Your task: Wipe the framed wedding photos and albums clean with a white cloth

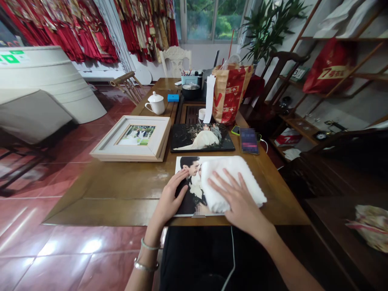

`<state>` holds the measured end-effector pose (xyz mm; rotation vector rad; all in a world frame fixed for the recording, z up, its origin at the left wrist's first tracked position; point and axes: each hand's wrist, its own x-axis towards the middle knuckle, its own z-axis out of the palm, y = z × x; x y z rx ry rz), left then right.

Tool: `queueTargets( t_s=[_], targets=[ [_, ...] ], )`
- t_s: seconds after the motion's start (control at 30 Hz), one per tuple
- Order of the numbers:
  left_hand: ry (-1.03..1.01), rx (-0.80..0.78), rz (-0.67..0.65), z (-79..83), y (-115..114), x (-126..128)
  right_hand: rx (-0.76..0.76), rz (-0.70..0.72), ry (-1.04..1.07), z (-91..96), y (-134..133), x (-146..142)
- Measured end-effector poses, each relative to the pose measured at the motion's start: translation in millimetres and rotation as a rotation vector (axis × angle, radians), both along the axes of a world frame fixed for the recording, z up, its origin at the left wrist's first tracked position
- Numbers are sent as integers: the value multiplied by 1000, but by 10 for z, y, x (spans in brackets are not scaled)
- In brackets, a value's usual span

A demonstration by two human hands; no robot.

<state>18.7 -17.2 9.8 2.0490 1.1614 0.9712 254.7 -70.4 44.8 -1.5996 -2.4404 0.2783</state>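
Note:
A glossy wedding photo print lies flat at the near edge of the wooden table. A folded white towel rests on its right half. My right hand lies flat on the towel, fingers spread. My left hand presses on the print's left edge with fingers stretched out; it has bracelets at the wrist. Neither hand grips anything.
Behind the print lie a dark wedding photo panel, a cream picture frame and a phone. Farther back stand a white lidded cup, a red paper bag, a blue box and a pot. Shelves stand at right.

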Motion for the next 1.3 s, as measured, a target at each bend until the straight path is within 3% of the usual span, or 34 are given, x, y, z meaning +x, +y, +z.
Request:
queueTargets(
  t_s=[0.13, 0.2, 0.3, 0.47, 0.53, 0.6, 0.67, 0.8, 0.87, 0.93, 1.03, 1.13, 1.2, 1.3],
  targets=[
    [-18, 1, -46, -6, 4, -19, -128, 329, 83, 91, -281, -247],
    [-21, -5, -58, -8, 6, -22, -163, 380, 124, 110, -299, -231],
    [-11, -16, -31, -10, 1, -13, -119, 260, 156, 77, -173, -43],
    [0, -15, -18, -10, -10, 1, 15, -127, 102, -65, 201, 294],
    [-4, -17, -15, -10, -10, 2, 46, -223, 63, -98, 289, 272],
    [-19, -24, -9, -14, -7, 2, 54, -222, 36, -97, 288, 140],
    [-49, -32, -9, -24, -1, 0, 36, -123, 35, -61, 198, -52],
    [-99, -64, -27, -54, 12, -15, -94, 242, 112, 80, -109, -327],
    [-99, -71, -32, -68, 16, -22, -186, 366, 168, 145, -235, -299],
    [-96, -60, -37, -78, 19, -28, -268, 394, 225, 185, -305, -149],
    [-94, -28, -41, -94, 20, -31, -337, 324, 281, 183, -288, 211],
    [-88, -14, -35, -109, 19, -31, -283, 181, 279, 110, -144, 507],
    [-82, -12, -30, -114, 19, -30, -183, 49, 258, 39, -16, 548],
    [-79, -19, -31, -113, 20, -29, -33, -162, 172, -52, 126, 320]
  ],
)
